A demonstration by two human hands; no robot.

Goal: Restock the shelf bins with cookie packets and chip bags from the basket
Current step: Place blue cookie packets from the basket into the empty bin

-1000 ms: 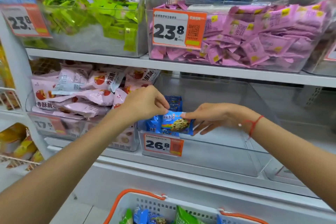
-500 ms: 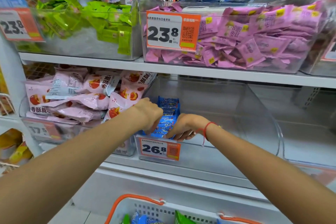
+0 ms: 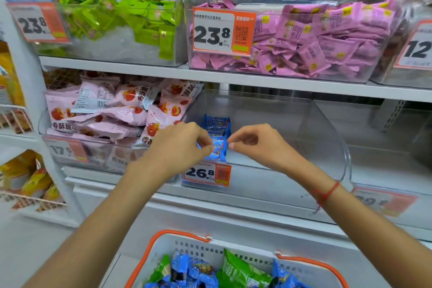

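A clear shelf bin [image 3: 304,124] with a 26.8 price tag [image 3: 207,174] holds a short row of blue cookie packets [image 3: 217,124] along its left side. My left hand [image 3: 182,145] and my right hand [image 3: 257,145] meet over the bin's front, fingers curled. Each pinches one end of the front blue cookie packet [image 3: 219,148], which stands in the row. Below, a white basket [image 3: 163,241] with an orange rim carries more blue cookie packets [image 3: 201,271] and green chip bags [image 3: 238,271].
Left of this bin is a bin of pale pink snack bags [image 3: 112,110]. The shelf above carries a bin of green packets [image 3: 121,18] and one of pink packets [image 3: 315,40]. Another clear bin [image 3: 385,147] stands at the right. Yellow bags [image 3: 35,180] fill a wire rack at far left.
A second ago both hands carried a blue cookie packet to the bin. They lowered it into the row, and now hold its ends at the front of the row.
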